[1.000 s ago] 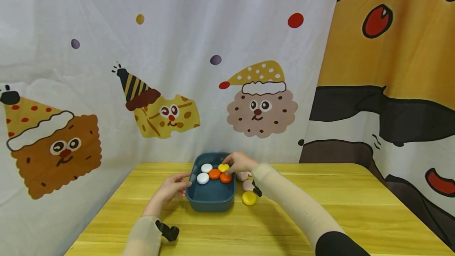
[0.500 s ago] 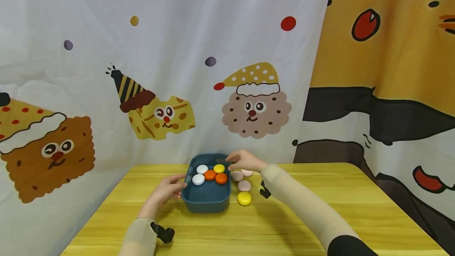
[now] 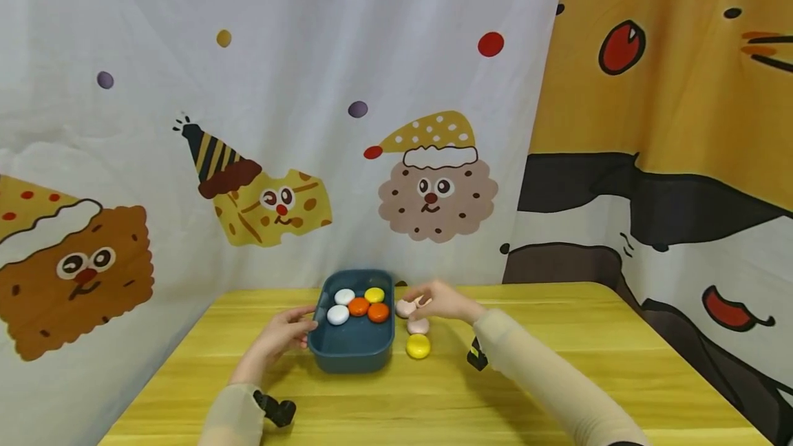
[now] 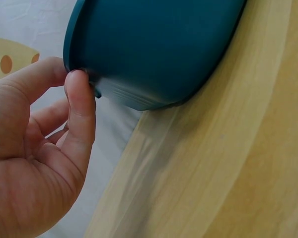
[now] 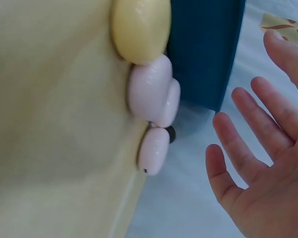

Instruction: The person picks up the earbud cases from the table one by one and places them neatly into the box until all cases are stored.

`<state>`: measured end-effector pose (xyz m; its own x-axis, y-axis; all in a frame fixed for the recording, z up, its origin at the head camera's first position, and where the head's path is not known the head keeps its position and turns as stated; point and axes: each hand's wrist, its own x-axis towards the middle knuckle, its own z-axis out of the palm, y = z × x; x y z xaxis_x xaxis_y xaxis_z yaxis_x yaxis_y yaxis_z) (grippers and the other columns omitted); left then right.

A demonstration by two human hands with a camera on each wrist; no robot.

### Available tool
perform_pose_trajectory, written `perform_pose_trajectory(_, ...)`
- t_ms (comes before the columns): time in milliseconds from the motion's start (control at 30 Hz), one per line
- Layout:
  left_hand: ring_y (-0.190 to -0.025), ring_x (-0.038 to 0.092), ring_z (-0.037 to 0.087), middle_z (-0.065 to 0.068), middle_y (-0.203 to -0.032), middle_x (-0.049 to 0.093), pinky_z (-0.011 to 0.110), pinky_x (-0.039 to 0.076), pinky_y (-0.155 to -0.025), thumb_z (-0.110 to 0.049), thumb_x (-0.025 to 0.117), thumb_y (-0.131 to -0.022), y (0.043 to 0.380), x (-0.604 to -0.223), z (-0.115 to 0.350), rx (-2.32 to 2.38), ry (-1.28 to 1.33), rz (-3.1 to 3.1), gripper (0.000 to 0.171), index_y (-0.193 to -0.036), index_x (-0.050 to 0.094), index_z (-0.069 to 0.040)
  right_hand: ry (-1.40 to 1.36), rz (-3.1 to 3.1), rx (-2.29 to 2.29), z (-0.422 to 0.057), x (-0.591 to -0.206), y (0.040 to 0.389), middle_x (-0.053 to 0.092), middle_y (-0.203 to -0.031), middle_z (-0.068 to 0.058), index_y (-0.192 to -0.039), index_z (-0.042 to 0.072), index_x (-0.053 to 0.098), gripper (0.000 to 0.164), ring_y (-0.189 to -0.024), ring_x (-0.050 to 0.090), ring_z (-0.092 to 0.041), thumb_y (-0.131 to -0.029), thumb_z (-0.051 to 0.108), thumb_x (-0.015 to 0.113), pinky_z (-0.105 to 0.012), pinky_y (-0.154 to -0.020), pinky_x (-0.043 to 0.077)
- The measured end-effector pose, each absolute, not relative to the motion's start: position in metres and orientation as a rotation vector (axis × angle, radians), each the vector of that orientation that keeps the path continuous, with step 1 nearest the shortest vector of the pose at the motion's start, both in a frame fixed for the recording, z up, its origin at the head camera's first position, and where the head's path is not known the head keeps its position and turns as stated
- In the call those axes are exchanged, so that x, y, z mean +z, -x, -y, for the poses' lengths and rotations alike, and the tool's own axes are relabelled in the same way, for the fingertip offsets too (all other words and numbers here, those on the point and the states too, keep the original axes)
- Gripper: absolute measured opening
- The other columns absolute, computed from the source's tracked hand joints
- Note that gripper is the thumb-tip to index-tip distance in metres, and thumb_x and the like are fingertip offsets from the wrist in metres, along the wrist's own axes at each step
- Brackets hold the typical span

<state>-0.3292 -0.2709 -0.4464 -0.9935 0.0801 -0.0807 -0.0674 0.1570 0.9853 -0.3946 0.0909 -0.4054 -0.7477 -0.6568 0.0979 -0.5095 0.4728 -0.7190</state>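
A dark blue-green plastic box (image 3: 352, 362) stands on the table with white discs (image 3: 337, 315), orange discs (image 3: 378, 312) and one yellow disc (image 3: 374, 295) inside. At its left side my left hand (image 3: 281, 337) pinches the rim between thumb and finger (image 4: 80, 94). Right of the box lies a row of glossy rounded pieces: pink ones (image 3: 418, 326) and a yellow one (image 3: 418, 346) nearest me. My right hand (image 3: 445, 300) hovers over the far pink pieces, partly hiding them. In the right wrist view its fingers (image 5: 243, 148) are spread, holding nothing, apart from the pink pieces (image 5: 150, 89).
The wooden table (image 3: 526, 370) extends to both sides and toward me. Close behind the box hangs a printed cloth (image 3: 347, 226). A small black round thing (image 5: 171, 134) shows behind the pink pieces.
My right hand has left the discs inside the box, crossed its right rim and come over the pink pieces. The left hand keeps its place at the box. The head view has shifted slightly.
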Motion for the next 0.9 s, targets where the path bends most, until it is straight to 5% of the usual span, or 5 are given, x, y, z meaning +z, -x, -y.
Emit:
perform_pose_trajectory(500, -0.063, 0.055, 0.014, 0.021, -0.1, 0.058, 0.025, 0.053, -0.058, -0.007, 0.061, -0.093, 0.33, -0.45, 0.272, 1.959, -0.034, -2.314, 0.053, -0.141, 0.043, 0.006, 1.034, -2.483, -1.09, -0.103, -0.435, 0.373, 0.067, -0.117, -0.008, -0.116, 0.001, 0.07, 0.045, -0.09, 0.064, -0.025, -0.076, 0.017, 0.083, -0.029, -0.075, 0.053)
perform_pose_trajectory(900, -0.063, 0.055, 0.013, 0.02, -0.1, 0.058, 0.025, 0.053, -0.059, -0.008, 0.062, -0.093, 0.329, -0.45, 0.273, 1.955, -0.064, -2.319, 0.056, -0.142, 0.041, 0.007, 1.089, -2.449, -1.071, -0.099, -0.445, 0.369, 0.066, -0.119, -0.009, -0.114, -0.002, 0.07, 0.042, -0.112, 0.06, -0.028, -0.075, 0.01, 0.083, -0.044, -0.093, 0.049)
